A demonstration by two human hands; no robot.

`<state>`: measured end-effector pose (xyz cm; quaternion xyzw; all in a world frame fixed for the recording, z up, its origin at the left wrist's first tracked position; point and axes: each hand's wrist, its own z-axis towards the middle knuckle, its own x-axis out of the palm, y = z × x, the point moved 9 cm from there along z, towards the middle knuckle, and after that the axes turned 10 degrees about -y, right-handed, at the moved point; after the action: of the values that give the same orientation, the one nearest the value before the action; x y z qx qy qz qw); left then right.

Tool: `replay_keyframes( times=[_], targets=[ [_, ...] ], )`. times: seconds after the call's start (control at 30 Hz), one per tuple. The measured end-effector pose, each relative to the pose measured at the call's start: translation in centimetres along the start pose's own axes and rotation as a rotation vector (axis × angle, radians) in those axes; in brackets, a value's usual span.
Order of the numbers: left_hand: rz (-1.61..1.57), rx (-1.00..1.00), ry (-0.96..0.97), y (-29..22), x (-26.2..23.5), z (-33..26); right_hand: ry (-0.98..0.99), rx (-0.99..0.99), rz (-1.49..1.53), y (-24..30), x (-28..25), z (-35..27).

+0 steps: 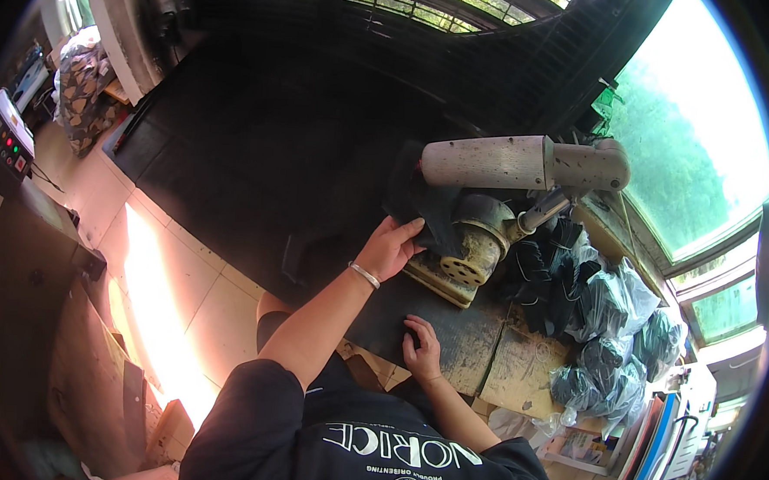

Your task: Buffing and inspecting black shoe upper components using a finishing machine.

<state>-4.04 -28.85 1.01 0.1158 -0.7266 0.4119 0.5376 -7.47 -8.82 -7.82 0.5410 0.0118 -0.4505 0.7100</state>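
Note:
My left hand, with a bracelet at the wrist, is closed on the edge of a black cloth piece. The cloth stands up beside a cutting machine with a stained, cream-coloured round housing. A pale jointed arm reaches above that housing, and a flat base plate lies under it. Nearer to me, my right hand rests on the table's front edge, fingers loosely bent and apart, with nothing visible in them. Part of the cloth is lost against the dark background.
A broad black sheet covers the table to the left. Several clear plastic bags of dark pieces crowd the right side below a window. Folders stand at lower right. A control box is at far left.

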Motion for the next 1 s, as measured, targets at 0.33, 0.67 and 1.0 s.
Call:
replay_keyframes(
  times=[0.33, 0.67, 1.0],
  targets=[
    [0.004, -0.002, 0.006, 0.3, -0.9, -1.4, -0.001, -0.01, -0.002, 0.1, 0.1, -0.1],
    [0.023, -0.012, 0.0, 0.3, -1.1, -2.9, -0.014, -0.006, 0.006, 0.1, -0.1, 0.0],
    [0.019, 0.005, 0.013, -0.3, -1.4, -2.8, -0.012, -0.008, 0.009, 0.1, -0.2, 0.0]
  ],
)
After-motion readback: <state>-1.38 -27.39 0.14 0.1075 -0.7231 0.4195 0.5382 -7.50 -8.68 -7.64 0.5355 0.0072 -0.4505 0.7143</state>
